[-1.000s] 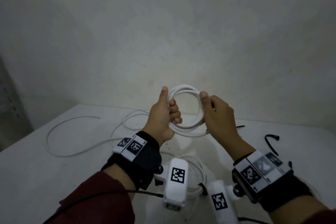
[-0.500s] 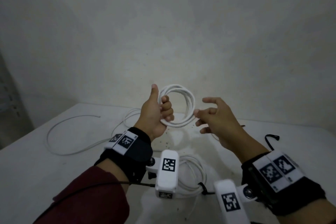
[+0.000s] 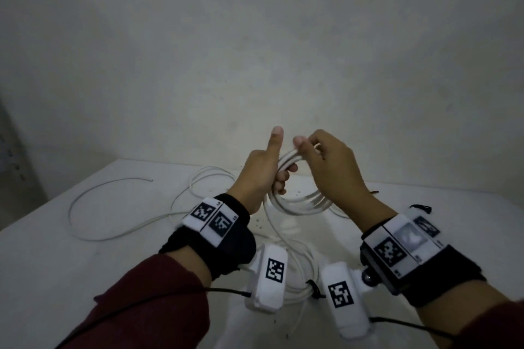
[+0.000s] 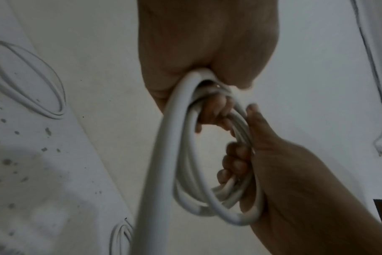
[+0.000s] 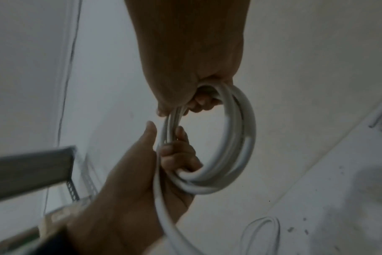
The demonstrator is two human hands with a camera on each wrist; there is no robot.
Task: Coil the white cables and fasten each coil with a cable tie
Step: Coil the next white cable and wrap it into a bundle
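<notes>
From my head, my left hand (image 3: 259, 176) grasps the coil (image 3: 297, 204) above the table (image 3: 56, 249), thumb up; my right hand (image 3: 329, 170) grasps its top. A tied coil (image 3: 295, 289) lies below. The left wrist alone shows the tail (image 4: 155, 189) trailing down. The right wrist alone shows a shelf (image 5: 31, 167).

coil (image 3: 295, 204) held above bench (image 3: 56, 258), between left hand (image 3: 259, 176) on its left side and right hand (image 3: 331, 170) on its top | loose cable (image 3: 93, 238) on bench, left of hands | second coil (image 3: 300, 289) on bench, nearer, below wrists | cable tie (image 3: 421, 208) on bench, right of hands
</notes>
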